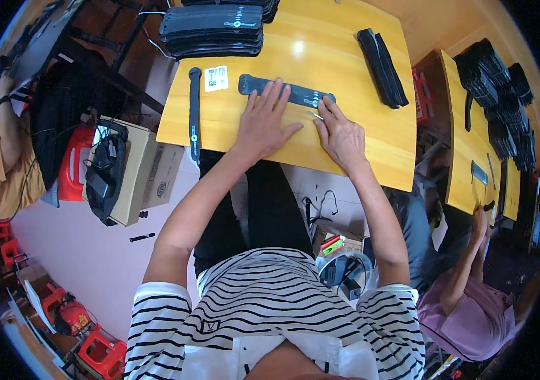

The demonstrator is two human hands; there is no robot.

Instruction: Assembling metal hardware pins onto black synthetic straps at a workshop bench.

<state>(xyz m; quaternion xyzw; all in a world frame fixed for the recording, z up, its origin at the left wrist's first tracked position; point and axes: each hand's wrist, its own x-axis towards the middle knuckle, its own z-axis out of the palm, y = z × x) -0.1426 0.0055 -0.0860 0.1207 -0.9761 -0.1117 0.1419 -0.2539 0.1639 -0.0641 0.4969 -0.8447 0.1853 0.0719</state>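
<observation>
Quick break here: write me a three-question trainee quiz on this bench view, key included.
1. True or false: the left hand and the right hand both touch the flat dark strip.
2. Where is the white card?
A) right of the right hand
B) between the upright-lying strap and the strip
C) beneath the left hand
3. Which is farther right on the yellow table: the stack of black strips or the long black bundle?

Key: 1 True; 2 B; 3 the long black bundle.
</observation>
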